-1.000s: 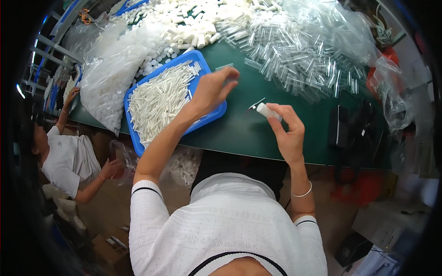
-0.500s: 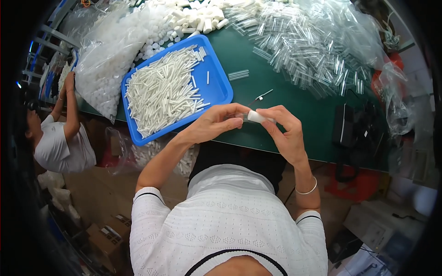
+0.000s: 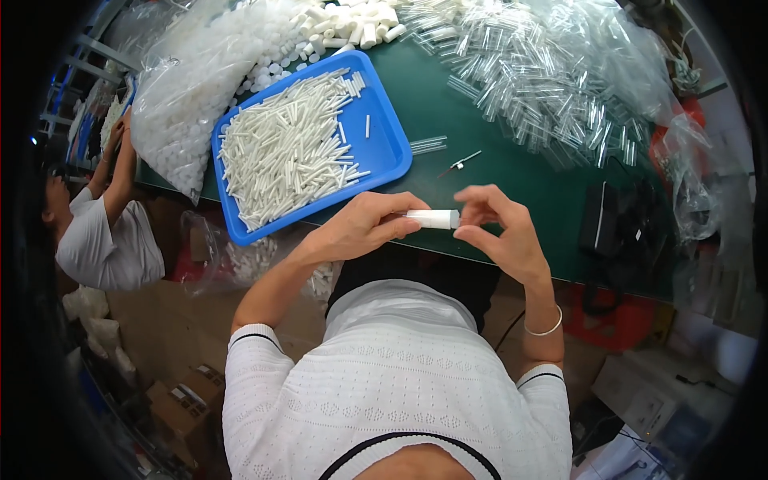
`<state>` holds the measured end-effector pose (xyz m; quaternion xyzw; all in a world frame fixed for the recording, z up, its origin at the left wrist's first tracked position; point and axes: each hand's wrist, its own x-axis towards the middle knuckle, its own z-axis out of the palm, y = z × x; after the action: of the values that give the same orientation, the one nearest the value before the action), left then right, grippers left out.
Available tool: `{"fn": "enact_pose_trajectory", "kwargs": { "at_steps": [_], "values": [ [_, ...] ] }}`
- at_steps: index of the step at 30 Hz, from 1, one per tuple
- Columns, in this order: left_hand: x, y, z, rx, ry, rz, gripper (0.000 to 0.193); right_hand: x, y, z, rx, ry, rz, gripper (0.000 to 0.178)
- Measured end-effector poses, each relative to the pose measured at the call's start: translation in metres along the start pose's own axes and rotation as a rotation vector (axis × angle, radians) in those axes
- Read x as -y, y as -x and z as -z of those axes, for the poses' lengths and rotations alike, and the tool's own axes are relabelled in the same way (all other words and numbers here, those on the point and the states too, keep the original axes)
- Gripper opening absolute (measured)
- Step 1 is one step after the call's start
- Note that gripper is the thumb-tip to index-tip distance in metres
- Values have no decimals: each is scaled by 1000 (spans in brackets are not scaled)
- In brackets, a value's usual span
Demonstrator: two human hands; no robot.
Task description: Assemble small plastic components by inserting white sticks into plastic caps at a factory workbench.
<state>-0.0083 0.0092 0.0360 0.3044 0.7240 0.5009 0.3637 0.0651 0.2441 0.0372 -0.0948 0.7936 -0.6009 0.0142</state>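
My left hand (image 3: 360,230) pinches a clear tube with a white cylinder (image 3: 433,218) in it, held level above the table's near edge. Its left end is hidden by my fingers. My right hand (image 3: 512,236) is at the tube's right end, thumb and fingers apart with nothing between them. Whether a fingertip touches the tube, I cannot tell. Beyond my hands, a thin pointed tool (image 3: 461,163) with a small white piece on it rests on the green table (image 3: 512,192). A few clear tubes (image 3: 429,146) lie by the tray.
A blue tray (image 3: 394,148) of thin white sticks (image 3: 280,152) stands at left. Behind it are white plugs (image 3: 352,24) and a bag of white caps (image 3: 184,112). Many clear tubes (image 3: 544,88) are heaped at back right, near a black device (image 3: 596,220). Another person (image 3: 112,232) works at far left.
My right hand has let go of the white cylinder and drawn slightly right, its fingers opening. The cylinder now sits inside the clear tube, which my left hand keeps hold of.
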Motion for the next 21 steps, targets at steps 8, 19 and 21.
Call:
{"fn": "enact_pose_trajectory", "kwargs": {
  "at_steps": [8,19,21],
  "values": [
    [19,-5,-26,-108,57,-83,25,-8,3,-20,54,-383,-231,15],
    [9,0,-39,-327,-78,-151,12,-28,14,-43,-160,-385,-48,20],
    [11,0,-38,-303,-147,-111,19,-35,15,-44,-156,-365,-38,21]
  ]
}}
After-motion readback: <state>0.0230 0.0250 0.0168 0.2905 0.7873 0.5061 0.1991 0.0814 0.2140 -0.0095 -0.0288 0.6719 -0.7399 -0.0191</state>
